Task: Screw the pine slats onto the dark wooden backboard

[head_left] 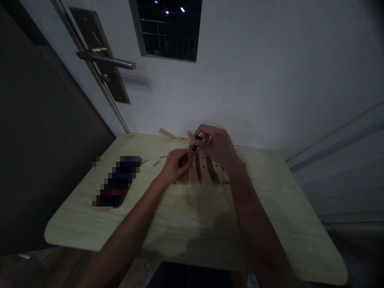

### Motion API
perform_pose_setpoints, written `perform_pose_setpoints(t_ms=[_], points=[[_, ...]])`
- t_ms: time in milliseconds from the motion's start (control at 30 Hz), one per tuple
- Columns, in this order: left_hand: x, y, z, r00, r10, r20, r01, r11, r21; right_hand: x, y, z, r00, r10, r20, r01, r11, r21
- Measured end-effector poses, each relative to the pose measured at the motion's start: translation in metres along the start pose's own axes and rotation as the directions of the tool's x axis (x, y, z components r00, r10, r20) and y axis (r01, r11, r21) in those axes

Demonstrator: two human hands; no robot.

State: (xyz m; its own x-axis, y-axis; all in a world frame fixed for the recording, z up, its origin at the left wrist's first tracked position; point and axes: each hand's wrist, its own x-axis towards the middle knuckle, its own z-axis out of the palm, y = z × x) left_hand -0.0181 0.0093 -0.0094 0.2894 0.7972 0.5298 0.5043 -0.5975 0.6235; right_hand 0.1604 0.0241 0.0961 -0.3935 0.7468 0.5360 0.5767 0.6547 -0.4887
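Note:
My right hand (214,144) is closed round a short black screwdriver (196,143), which tilts down over a wooden piece (193,172). Thumb and index finger of my left hand (177,164) come together close beneath its lower end; what they pinch there is too small and dark to tell. Two similar wooden pieces, a middle one (205,174) and a right one (220,175), lie alongside, with dark holes in them. They rest on a brownish base, partly covered by my hands. Behind them is another light wooden piece (167,133), angled to the left.
Left of my hands, thin screws or nails (156,163) lie on the pale wooden table (186,224). A phone (118,184) with a blurred screen is further left. A white door (255,80) with a metal handle (111,60) stands right behind the table.

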Motion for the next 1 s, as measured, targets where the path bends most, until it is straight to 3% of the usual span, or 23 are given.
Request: perform_pose_setpoints(t_ms=[100,267,600,800,1000], points=[[-0.0003,-0.0014,0.0002,1.000,0.002,0.007,-0.002,1.000,0.008,0.0009,0.0037,0.0005,0.999,-0.020,-0.035,0.020,1.000,0.001],[-0.0015,-0.0030,0.0011,1.000,0.002,-0.009,-0.002,1.000,0.018,0.0008,0.0078,-0.0007,0.993,-0.117,0.026,0.114,0.989,0.089],[-0.0005,0.0002,-0.0003,1.000,-0.012,-0.001,0.012,1.000,0.011,-0.0006,0.0066,-0.0020,0.993,-0.077,0.088,0.071,0.995,0.068],[0.0005,0.0027,-0.0012,1.000,-0.004,-0.001,0.004,1.000,0.006,0.0004,0.0016,-0.0014,1.000,0.005,0.030,-0.007,0.999,0.047],[0.0008,0.0045,-0.0024,0.999,-0.031,0.016,0.030,0.999,0.021,0.0021,0.0028,-0.0025,0.998,-0.045,0.036,0.039,0.990,0.138]])
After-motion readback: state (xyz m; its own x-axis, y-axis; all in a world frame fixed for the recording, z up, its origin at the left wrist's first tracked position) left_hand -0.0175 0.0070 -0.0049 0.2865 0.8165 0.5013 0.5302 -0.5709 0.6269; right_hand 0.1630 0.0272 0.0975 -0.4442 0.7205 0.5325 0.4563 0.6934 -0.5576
